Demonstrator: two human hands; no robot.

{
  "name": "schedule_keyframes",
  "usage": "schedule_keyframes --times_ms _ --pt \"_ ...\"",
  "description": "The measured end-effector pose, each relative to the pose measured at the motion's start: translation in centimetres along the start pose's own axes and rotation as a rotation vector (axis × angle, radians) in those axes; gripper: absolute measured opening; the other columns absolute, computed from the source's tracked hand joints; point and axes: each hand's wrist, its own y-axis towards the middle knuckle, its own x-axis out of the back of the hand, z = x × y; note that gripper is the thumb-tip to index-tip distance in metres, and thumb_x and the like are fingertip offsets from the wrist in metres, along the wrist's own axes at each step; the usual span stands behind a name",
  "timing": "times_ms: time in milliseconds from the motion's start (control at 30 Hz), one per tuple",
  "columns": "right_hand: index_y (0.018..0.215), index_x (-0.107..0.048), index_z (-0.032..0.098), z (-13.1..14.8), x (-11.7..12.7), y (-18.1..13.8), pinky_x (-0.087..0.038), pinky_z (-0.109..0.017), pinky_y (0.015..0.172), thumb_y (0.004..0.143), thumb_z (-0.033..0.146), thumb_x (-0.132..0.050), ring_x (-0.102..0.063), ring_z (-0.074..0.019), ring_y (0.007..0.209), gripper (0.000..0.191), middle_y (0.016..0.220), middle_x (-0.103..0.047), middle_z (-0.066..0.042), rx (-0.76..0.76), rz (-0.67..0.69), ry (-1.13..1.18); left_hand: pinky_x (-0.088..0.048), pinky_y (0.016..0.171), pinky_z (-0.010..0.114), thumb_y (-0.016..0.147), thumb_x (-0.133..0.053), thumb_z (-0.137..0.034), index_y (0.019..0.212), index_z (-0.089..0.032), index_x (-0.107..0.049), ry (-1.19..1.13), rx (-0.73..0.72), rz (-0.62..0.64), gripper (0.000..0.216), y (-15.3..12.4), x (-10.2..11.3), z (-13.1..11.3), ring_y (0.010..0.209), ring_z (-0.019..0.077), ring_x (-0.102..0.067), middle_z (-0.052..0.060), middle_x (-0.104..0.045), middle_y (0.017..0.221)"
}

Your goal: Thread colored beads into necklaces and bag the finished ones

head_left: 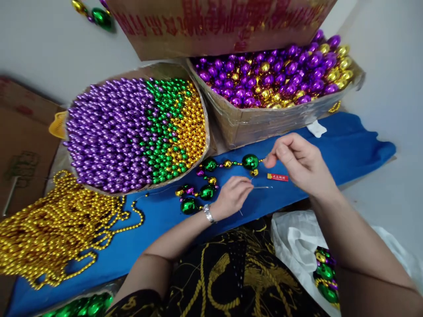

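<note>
My left hand (233,197), with a silver watch (208,214) at the wrist, is closed around a thin metal needle (263,187) that points right. My right hand (299,162) is raised over the blue cloth, thumb and forefinger pinched together. Small gold beads at the end of a bead strand (227,164) reach its fingertips; whether it grips the strand or a thread is too small to make out. The strand carries large green balls (250,161) with smaller gold and purple beads, and curves round behind my left hand. A red packet (277,177) lies below my right hand.
A box of purple, green and gold beads (112,132) stands at left; another box (251,125) holds larger purple and gold balls. Gold bead strings (59,229) lie piled on the blue cloth (350,136). A white bag (294,233) holds more beads at lower right.
</note>
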Motion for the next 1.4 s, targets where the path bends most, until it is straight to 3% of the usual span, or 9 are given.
schedule_keyframes --times_ms 133,233,400,567,867,1400 --pt "0.088 -0.059 0.024 0.9 -2.4 0.3 -0.052 -0.03 0.071 0.099 0.042 -0.044 -0.064 -0.015 0.076 0.025 0.081 -0.065 -0.002 0.153 0.052 -0.142 -0.055 0.059 0.024 0.092 -0.059 -0.037 0.093 -0.016 -0.065 -0.56 0.453 -0.237 0.022 0.2 3.7 -1.3 0.067 0.0109 -0.064 0.006 -0.07 0.088" --pt "0.085 -0.063 0.024 -0.2 -5.2 -0.1 -0.052 -0.032 0.075 0.098 0.037 -0.047 -0.064 -0.0178 0.084 0.024 0.086 -0.067 -0.005 0.244 0.116 -0.218 -0.053 0.055 0.021 0.087 -0.066 -0.041 0.092 -0.015 -0.065 -0.729 0.566 -0.304 0.026 -0.5 5.6 -1.3 0.058 0.0082 -0.06 0.002 -0.067 0.076" --pt "0.099 -0.068 0.025 -1.6 -8.9 -1.4 -0.052 -0.028 0.07 0.094 0.036 -0.055 -0.066 -0.0149 0.076 0.018 0.088 -0.071 -0.002 0.161 0.119 -0.113 -0.056 0.058 0.021 0.088 -0.065 -0.04 0.095 -0.014 -0.066 -0.587 0.547 -0.336 0.026 -2.3 6.6 -0.8 0.064 0.0088 -0.063 0.003 -0.067 0.081" --pt "0.119 -0.06 0.025 -1.4 -10.2 -2.0 -0.053 -0.026 0.063 0.09 0.041 -0.06 -0.063 -0.0118 0.063 0.033 0.078 -0.068 0.001 0.013 0.078 -0.012 -0.059 0.059 0.021 0.089 -0.062 -0.039 0.094 -0.015 -0.066 -0.476 0.495 -0.325 0.024 -3.4 6.6 -0.5 0.067 0.0086 -0.063 0.004 -0.066 0.086" --pt "0.127 -0.054 0.025 -0.9 -10.5 -2.2 -0.055 -0.024 0.066 0.092 0.034 -0.06 -0.064 -0.0103 0.065 0.037 0.078 -0.067 0.003 0.142 -0.028 -0.108 -0.059 0.059 0.019 0.088 -0.065 -0.036 0.095 -0.015 -0.068 -0.475 0.489 -0.326 0.022 -4.0 6.2 0.2 0.068 0.0079 -0.064 0.003 -0.06 0.087" --pt "0.124 -0.055 0.023 -1.3 -10.5 -1.9 -0.053 -0.02 0.062 0.093 0.027 -0.059 -0.063 -0.0081 0.064 0.032 0.078 -0.066 0.004 0.243 -0.023 -0.156 -0.058 0.059 0.019 0.089 -0.064 -0.034 0.095 -0.015 -0.068 -0.48 0.527 -0.303 0.021 -4.0 5.9 0.1 0.068 0.0075 -0.063 0.004 -0.06 0.089"
